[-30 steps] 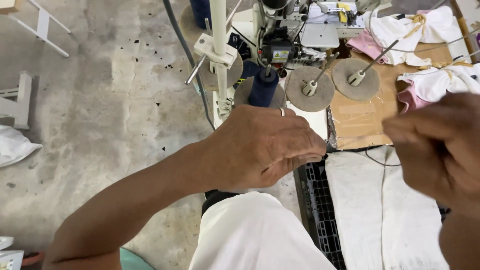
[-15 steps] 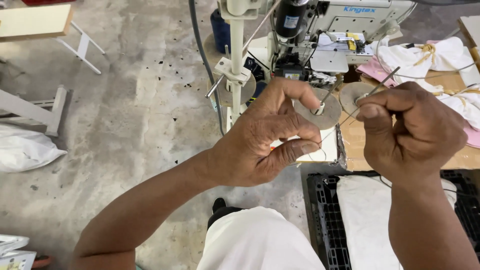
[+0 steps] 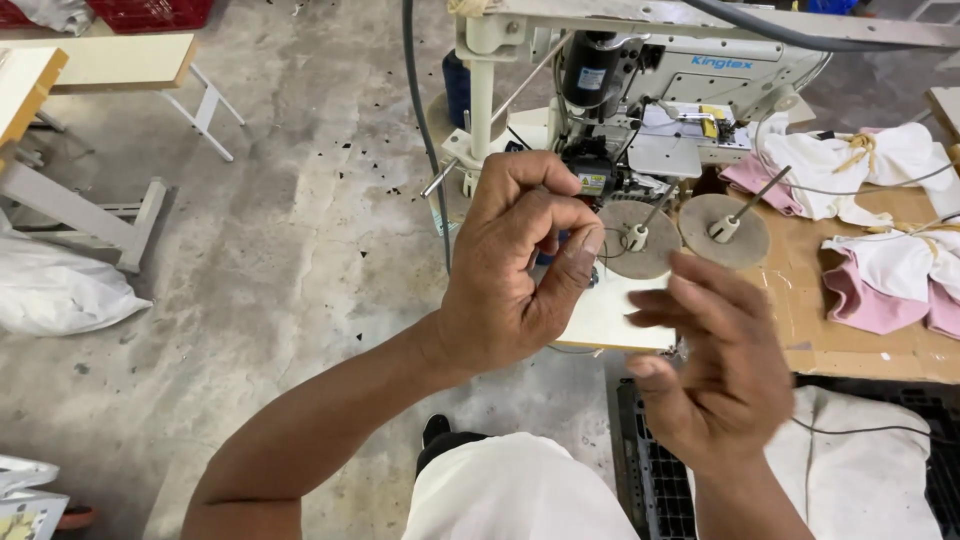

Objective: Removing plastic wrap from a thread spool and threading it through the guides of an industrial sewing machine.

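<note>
We hold both hands up in front of the sewing machine, above the edge of the table. Our left hand is curled, with thumb and forefinger pressed together as if pinching something fine; a thin thread seems to run from those fingertips toward the nearer of two round felt discs, but it is too thin for us to be sure that we grip it. Our right hand sits lower and to the right, blurred, its fingers loosely bent and spread, closed on nothing that we can see. The thread lies just beyond the left fingertips and above the right hand, close to the disc's upright spindle. The second disc stands just beside the first, also with a spindle. White and pink cloth pieces lie further right on the table. A white sheet of cloth covers a black crate below the right hand. On the concrete floor to the left stand a white bag and a wooden bench.
</note>
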